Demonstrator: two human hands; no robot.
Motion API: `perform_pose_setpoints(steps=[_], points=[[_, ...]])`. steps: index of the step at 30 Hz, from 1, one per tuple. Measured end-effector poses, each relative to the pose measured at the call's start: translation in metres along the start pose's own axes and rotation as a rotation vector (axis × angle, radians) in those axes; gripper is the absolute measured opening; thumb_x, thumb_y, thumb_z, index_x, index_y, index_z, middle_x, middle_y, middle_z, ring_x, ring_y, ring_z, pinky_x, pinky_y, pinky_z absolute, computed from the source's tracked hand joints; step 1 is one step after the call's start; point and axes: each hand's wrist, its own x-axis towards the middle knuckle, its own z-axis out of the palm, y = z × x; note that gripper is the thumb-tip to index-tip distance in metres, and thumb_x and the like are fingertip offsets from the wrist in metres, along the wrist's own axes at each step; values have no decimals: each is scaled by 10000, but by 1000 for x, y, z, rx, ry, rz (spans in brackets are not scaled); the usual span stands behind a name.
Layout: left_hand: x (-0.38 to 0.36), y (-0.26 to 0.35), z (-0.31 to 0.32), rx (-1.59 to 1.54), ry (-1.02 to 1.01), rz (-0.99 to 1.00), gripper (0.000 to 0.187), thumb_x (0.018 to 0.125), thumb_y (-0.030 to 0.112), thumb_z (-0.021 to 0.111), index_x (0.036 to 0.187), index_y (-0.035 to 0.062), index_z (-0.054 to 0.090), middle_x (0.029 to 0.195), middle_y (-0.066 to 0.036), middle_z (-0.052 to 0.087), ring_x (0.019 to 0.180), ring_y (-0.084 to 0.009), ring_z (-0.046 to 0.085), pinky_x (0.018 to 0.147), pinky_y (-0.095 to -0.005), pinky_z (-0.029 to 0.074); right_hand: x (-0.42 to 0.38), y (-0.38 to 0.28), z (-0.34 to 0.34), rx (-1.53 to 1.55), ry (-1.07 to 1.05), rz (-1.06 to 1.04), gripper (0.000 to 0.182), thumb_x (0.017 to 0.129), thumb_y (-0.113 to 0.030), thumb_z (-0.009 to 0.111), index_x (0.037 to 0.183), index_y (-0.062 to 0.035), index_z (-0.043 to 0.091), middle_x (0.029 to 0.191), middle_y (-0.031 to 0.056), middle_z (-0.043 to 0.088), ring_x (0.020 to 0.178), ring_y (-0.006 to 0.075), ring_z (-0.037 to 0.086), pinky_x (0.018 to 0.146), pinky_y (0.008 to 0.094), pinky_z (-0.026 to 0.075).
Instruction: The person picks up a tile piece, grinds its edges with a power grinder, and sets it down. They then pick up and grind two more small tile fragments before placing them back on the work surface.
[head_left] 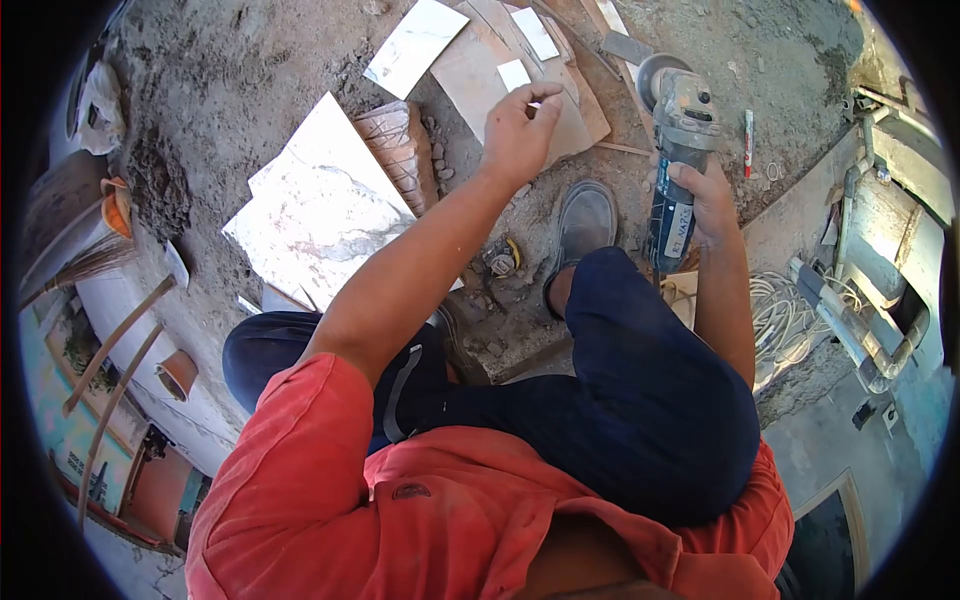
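My right hand (697, 195) is wrapped round the body of an angle grinder (672, 205), whose disc (662, 78) points away from me. My left hand (522, 125) hovers over a tan tile slab (480, 85), its fingers bent and partly apart, with nothing visible in them. Just beyond the fingertips lies a small white tile piece (513, 74). Another white piece (536, 33) rests farther up the slab. Near the grinder's disc is a grey strip (626, 47).
Large white marbled tiles (320, 205) lie at the left beside a ridged block (398, 145). A red and white marker (748, 143) is on the ground at the right. A tape measure (503, 260) sits near my shoe (587, 218). Coiled cable (785, 320) lies lower right.
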Motion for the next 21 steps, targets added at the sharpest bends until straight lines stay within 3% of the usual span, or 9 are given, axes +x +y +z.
perform_pose_setpoints(steps=[1, 3, 5, 9, 12, 15, 21], points=[[-18, -1, 23, -86, -105, 87, 436, 988, 238, 627, 1358, 11, 588, 1155, -124, 668, 1006, -181, 629, 854, -315, 530, 0, 3, 2, -1, -3, -4, 485, 834, -180, 720, 1242, 30, 562, 1065, 126, 683, 904, 204, 699, 832, 336, 562], [-49, 0, 72, -222, -149, 169, 626, 995, 286, 639, 1499, -8, 412, 1387, -175, 531, 1224, -216, 536, 980, -334, 483, 0, 9, 8, 17, 67, -112, 425, 838, -156, 721, 1214, -4, 594, 1028, 66, 672, 894, 151, 653, 788, 302, 526], [-61, 14, 103, -365, -212, 101, 751, 997, 315, 648, 1555, -28, 281, 1482, -172, 428, 1328, -237, 455, 1075, -352, 415, 1, 13, 14, 5, 103, -145, 423, 843, -156, 714, 1221, -6, 597, 1048, 61, 670, 914, 151, 648, 803, 306, 523], [-60, 29, 127, -506, -172, 189, 743, 995, 296, 649, 1545, -52, 290, 1443, -152, 476, 1313, -225, 471, 1119, -361, 364, -1, 21, 18, -27, 148, -273, 434, 842, -138, 692, 1245, -4, 603, 1099, 63, 664, 964, 160, 643, 844, 319, 524], [-59, 38, 131, -771, -192, 23, 714, 962, 174, 679, 1541, -36, 316, 1354, -108, 567, 1223, -163, 531, 1061, -315, 412, -2, 23, 16, -48, 170, -302, 453, 831, -123, 690, 1256, 2, 598, 1125, 76, 662, 979, 170, 647, 863, 324, 527], [-54, 45, 133, -758, -153, 46, 667, 935, 99, 675, 1516, -32, 375, 1308, -94, 600, 1176, -144, 556, 1021, -296, 439, -3, 23, 16, -52, 151, -303, 464, 826, -110, 683, 1265, 7, 592, 1147, 86, 657, 998, 176, 649, 883, 328, 530], [-56, 45, 133, -603, -113, 14, 614, 929, 144, 677, 1466, -47, 448, 1253, -99, 633, 1125, -144, 582, 1002, -300, 454, -2, 26, 16, -17, 191, -330, 456, 819, -89, 675, 1257, 5, 591, 1139, 85, 656, 1003, 180, 651, 884, 327, 536]])
